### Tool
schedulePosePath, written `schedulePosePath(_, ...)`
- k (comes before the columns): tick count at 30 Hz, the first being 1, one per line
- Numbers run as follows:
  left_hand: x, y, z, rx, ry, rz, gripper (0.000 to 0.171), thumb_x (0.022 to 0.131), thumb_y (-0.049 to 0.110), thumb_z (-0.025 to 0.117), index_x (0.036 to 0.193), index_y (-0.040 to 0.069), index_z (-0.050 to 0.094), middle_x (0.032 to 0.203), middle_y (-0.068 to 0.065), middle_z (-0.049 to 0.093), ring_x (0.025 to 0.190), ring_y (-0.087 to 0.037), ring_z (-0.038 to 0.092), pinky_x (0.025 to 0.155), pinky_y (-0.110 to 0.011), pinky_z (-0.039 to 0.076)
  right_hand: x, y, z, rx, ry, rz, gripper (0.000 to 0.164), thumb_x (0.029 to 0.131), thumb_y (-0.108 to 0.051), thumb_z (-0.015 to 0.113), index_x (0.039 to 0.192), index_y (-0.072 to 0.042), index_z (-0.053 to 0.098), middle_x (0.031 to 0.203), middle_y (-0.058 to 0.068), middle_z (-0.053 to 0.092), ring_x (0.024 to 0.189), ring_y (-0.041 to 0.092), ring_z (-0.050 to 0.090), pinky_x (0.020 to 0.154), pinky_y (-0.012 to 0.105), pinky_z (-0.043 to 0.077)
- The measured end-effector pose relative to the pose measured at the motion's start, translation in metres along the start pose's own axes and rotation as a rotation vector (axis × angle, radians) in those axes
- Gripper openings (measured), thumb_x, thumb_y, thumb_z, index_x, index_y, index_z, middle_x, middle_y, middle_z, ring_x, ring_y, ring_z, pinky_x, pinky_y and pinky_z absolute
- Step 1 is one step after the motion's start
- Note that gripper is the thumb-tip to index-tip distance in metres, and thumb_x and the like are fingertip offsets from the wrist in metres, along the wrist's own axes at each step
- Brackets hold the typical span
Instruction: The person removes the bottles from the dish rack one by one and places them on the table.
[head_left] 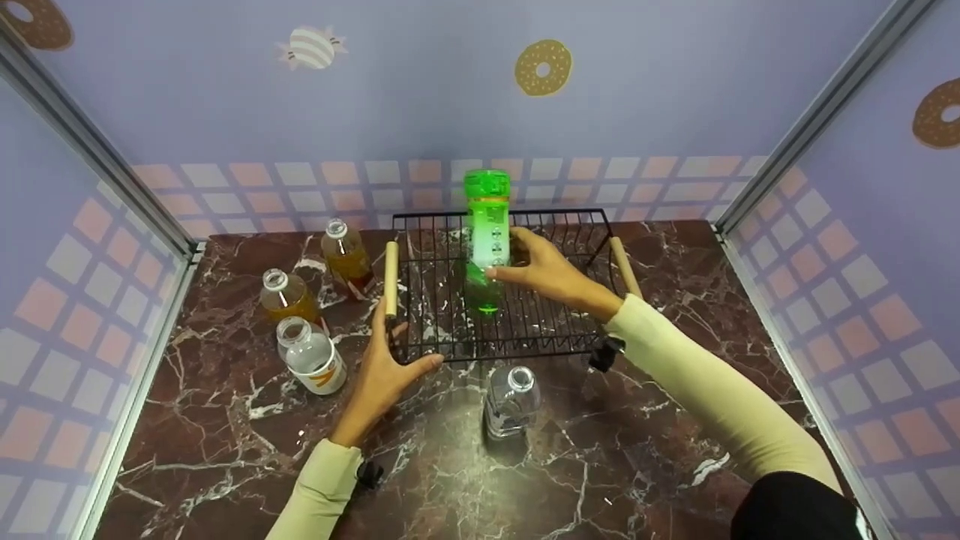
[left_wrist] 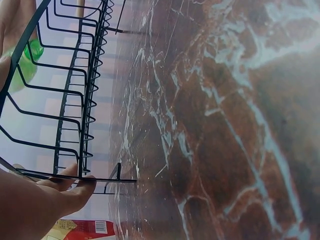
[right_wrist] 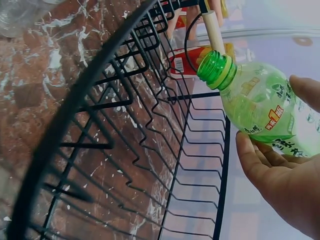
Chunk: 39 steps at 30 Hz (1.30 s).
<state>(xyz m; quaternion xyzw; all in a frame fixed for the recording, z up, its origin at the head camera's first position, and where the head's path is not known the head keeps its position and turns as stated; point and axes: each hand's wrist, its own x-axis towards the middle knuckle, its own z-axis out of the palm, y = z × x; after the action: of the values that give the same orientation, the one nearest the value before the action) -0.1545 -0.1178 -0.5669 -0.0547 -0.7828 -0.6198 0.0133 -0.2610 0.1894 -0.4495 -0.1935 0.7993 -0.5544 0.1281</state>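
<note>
My right hand (head_left: 553, 274) grips a green plastic bottle (head_left: 489, 229) by its labelled body, over the middle of a black wire dish rack (head_left: 551, 212). The bottle is upside down, base up. Its uncapped green neck (right_wrist: 218, 70) points into the rack in the right wrist view. At the rack's left end, my left hand (head_left: 384, 375) holds the frame below the wooden handle (head_left: 391, 279). The left wrist view shows its fingertips (left_wrist: 82, 192) at the lower wires, with the thumb largely out of sight.
Left of the rack stand two bottles with amber labels, one farther back (head_left: 347, 259) and one nearer (head_left: 287, 295), and a clear bottle (head_left: 313, 358) with a white label. Another clear bottle (head_left: 512, 401) stands in front of the rack. A patterned wall (head_left: 420, 97) rises close behind.
</note>
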Motion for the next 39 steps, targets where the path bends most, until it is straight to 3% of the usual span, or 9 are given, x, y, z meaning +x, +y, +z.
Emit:
schedulePosePath(5, 0.004, 0.001, 0.002, 0.0, -0.005, 0.013, 0.136, 0.083, 0.029, 0.101, 0.179, 0.024, 0.005, 0.179, -0.027, 0.02, 0.155, -0.04, 0.048, 0.122, -0.062, 0.045, -0.015, 0.003, -0.009, -0.051, 0.027, 0.002, 0.079, 0.098, -0.027, 0.085, 0.16, 0.002, 0.045, 0.142, 0.016, 0.067, 0.127, 0.033, 0.067, 0.109, 0.049, 0.059)
schedulePosePath(11, 0.004, 0.001, 0.001, -0.009, -0.011, -0.007, 0.137, 0.082, 0.031, 0.101, 0.179, 0.026, 0.005, 0.18, -0.022, 0.021, 0.155, -0.037, 0.048, 0.115, -0.062, 0.052, -0.029, 0.007, -0.016, -0.063, 0.054, 0.014, 0.08, 0.097, -0.027, 0.087, 0.16, 0.001, 0.045, 0.143, 0.017, 0.066, 0.127, 0.033, 0.067, 0.108, 0.048, 0.059)
schedulePosePath(16, 0.003, 0.0, 0.0, -0.012, -0.012, -0.008, 0.137, 0.082, 0.031, 0.101, 0.179, 0.026, 0.004, 0.177, -0.027, 0.027, 0.155, -0.039, 0.047, 0.114, -0.063, 0.053, -0.039, 0.012, -0.021, -0.072, 0.079, 0.027, 0.083, 0.097, -0.031, 0.087, 0.161, 0.0, 0.045, 0.144, 0.015, 0.065, 0.127, 0.031, 0.067, 0.107, 0.046, 0.06)
schedulePosePath(25, 0.001, -0.001, 0.001, -0.018, -0.008, -0.015, 0.136, 0.083, 0.032, 0.1, 0.179, 0.026, 0.003, 0.171, -0.03, 0.038, 0.154, -0.041, 0.047, 0.11, -0.065, 0.053, -0.051, 0.018, -0.03, -0.019, 0.084, 0.024, 0.079, 0.098, -0.021, 0.086, 0.161, 0.003, 0.044, 0.144, 0.019, 0.065, 0.126, 0.034, 0.067, 0.105, 0.042, 0.061)
schedulePosePath(31, 0.0, 0.0, 0.002, -0.022, 0.008, -0.021, 0.137, 0.082, 0.029, 0.101, 0.179, 0.025, 0.005, 0.164, -0.034, 0.046, 0.153, -0.043, 0.049, 0.108, -0.064, 0.055, -0.057, 0.02, -0.036, -0.038, 0.1, 0.027, 0.082, 0.098, -0.02, 0.087, 0.162, 0.004, 0.043, 0.149, 0.021, 0.063, 0.13, 0.036, 0.066, 0.11, 0.047, 0.058)
schedulePosePath(39, -0.001, 0.0, 0.002, -0.035, 0.007, -0.018, 0.135, 0.083, 0.027, 0.1, 0.179, 0.026, 0.005, 0.171, -0.032, 0.035, 0.154, -0.042, 0.047, 0.113, -0.065, 0.052, -0.067, 0.018, -0.041, -0.119, 0.123, 0.072, 0.087, 0.096, -0.025, 0.089, 0.162, 0.007, 0.043, 0.152, 0.024, 0.061, 0.128, 0.037, 0.068, 0.11, 0.047, 0.059)
